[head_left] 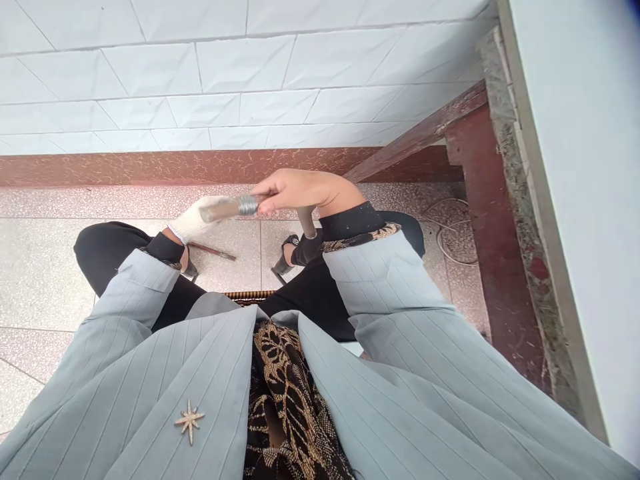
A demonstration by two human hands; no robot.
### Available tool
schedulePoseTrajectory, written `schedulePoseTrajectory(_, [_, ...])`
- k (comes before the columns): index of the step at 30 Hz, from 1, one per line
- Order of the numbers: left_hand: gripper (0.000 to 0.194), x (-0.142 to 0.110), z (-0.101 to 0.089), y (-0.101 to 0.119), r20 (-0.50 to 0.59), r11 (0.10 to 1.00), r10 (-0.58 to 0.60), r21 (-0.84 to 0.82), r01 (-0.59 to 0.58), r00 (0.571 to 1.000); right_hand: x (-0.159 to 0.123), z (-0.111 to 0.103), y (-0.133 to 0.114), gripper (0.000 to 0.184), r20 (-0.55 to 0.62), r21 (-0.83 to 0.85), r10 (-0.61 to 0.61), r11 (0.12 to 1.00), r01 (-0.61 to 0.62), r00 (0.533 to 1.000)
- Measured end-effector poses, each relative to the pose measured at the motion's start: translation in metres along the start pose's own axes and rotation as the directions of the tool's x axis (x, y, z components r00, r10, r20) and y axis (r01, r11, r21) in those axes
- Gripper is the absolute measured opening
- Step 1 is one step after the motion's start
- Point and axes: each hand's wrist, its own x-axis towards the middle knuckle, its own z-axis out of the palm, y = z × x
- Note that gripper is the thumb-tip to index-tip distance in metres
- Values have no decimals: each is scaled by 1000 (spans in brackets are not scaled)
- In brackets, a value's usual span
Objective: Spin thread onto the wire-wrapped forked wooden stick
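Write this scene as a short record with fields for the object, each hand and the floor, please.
Object: tan-grey cylindrical rod with a coil of silvery wire around it
Left hand: in a white fabric glove; the rod crosses in front of it, grip unclear
Right hand: bare, fingers closed on the rod beside the coil
Floor: pale speckled tiles; a thin reddish-brown stick lies between the feet
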Motion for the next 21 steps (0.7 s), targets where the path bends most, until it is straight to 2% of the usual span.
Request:
schedulePoseTrajectory(1, [23, 1, 3, -2, -6, 1000, -6, -15, 6, 1000, -2, -2, 0, 9, -156, 83, 4, 997, 9, 988])
schedulePoseTrajectory(2, [24, 2, 5, -2, 1, 1000, -8, -19, 8, 1000, -2, -3, 1, 9, -292, 164, 31, 986, 18, 956])
schedulePoseTrajectory(4, [25, 3, 10, -3, 34, 1000, 0, 6, 0, 999, 1, -2, 4, 13, -453, 298, 115, 954, 29, 884])
schedulePoseTrajectory(6, [25, 4, 13, -2, 77, 998, 19, 57, -23, 997, 9, 3, 7, 14, -511, 361, 182, 932, 18, 840])
schedulePoseTrajectory(9, [27, 4, 15, -1, 129, 988, 32, 148, -51, 991, 22, 10, 12, 10, -515, 332, 227, 942, -52, 827])
schedulePoseTrajectory(11, [29, 3, 14, -1, 144, 980, 34, 191, -62, 989, 31, 13, 15, 8, -522, 240, 249, 961, -140, 816])
schedulePoseTrajectory(14, [28, 1, 12, -2, 137, 971, 35, 229, -66, 990, 42, 17, 21, 6, -552, -28, 263, 943, -333, 792])
schedulePoseTrajectory(15, [28, 0, 11, -2, 124, 968, 30, 244, -60, 992, 44, 19, 23, 6, -547, -139, 253, 913, -384, 798])
schedulePoseTrajectory(17, [26, -2, 9, 0, 97, 960, 13, 278, -40, 995, 47, 21, 27, 8, -486, -339, 217, 846, -411, 847])
schedulePoseTrajectory(19, [24, -4, 5, 1, 78, 953, -14, 303, -11, 997, 47, 24, 30, 6, -320, -469, 208, 813, -345, 924])
schedulePoseTrajectory(21, [22, -6, 0, 3, 75, 949, -39, 315, 13, 996, 44, 25, 31, 7, -74, -520, 241, 819, -243, 968])
